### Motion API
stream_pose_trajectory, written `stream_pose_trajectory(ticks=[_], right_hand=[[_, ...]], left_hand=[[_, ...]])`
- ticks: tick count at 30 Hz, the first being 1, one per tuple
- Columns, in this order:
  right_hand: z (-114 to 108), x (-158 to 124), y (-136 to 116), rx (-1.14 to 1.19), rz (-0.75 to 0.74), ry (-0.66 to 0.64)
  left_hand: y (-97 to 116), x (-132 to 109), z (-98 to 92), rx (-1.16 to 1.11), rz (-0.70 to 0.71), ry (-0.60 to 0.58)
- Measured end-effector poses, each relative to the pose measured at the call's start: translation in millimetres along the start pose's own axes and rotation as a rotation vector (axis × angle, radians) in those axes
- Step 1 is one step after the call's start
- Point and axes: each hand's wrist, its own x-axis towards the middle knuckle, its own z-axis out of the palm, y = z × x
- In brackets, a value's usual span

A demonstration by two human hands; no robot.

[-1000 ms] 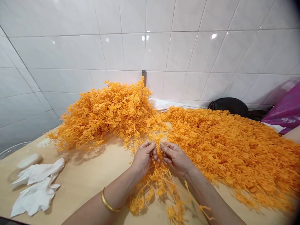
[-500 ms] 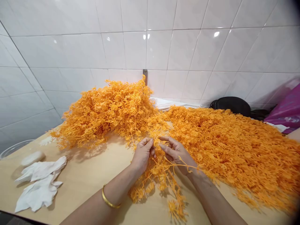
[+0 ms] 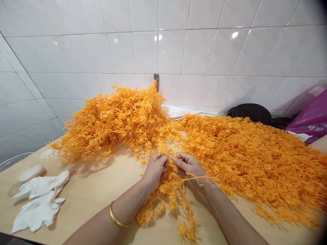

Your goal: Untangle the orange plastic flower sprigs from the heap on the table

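Note:
My left hand [image 3: 155,169] and my right hand [image 3: 190,166] meet at the middle of a light wooden table [image 3: 97,194]. Both pinch the top of an orange plastic sprig [image 3: 173,194], fingers pressed together. Its thin stems and small flower-like tips hang down between my wrists onto the table. A gold bangle [image 3: 116,219] sits on my left wrist. Beyond my hands lie two big heaps of the same orange sprigs, one heap at the left [image 3: 120,122] and one heap at the right [image 3: 250,163].
White crumpled gloves or cloth [image 3: 39,202] lie at the table's left edge, with a pale oval lump [image 3: 32,173] behind them. A black bag [image 3: 251,114] and a purple plastic bag [image 3: 310,120] sit at the back right against the white tiled wall [image 3: 178,51].
My right hand has closed its fingers back onto the sprig beside the left hand. The sprig's hanging stems have shifted a little left and down.

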Motion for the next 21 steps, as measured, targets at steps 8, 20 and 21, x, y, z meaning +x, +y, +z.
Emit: stream_pose_trajectory(ticks=[8,20,21], right_hand=[[-5,5,4,0.124,-0.026,0.121],[2,4,7,0.034,-0.083,0.147],[3,5,8,0.019,-0.113,0.188]], left_hand=[[3,1,-2.7,-0.033,-0.094,-0.176],[-2,0,-3.8,0.054,-0.013,-0.19],[-1,-1,-3.3,0.066,-0.013,-0.196]])
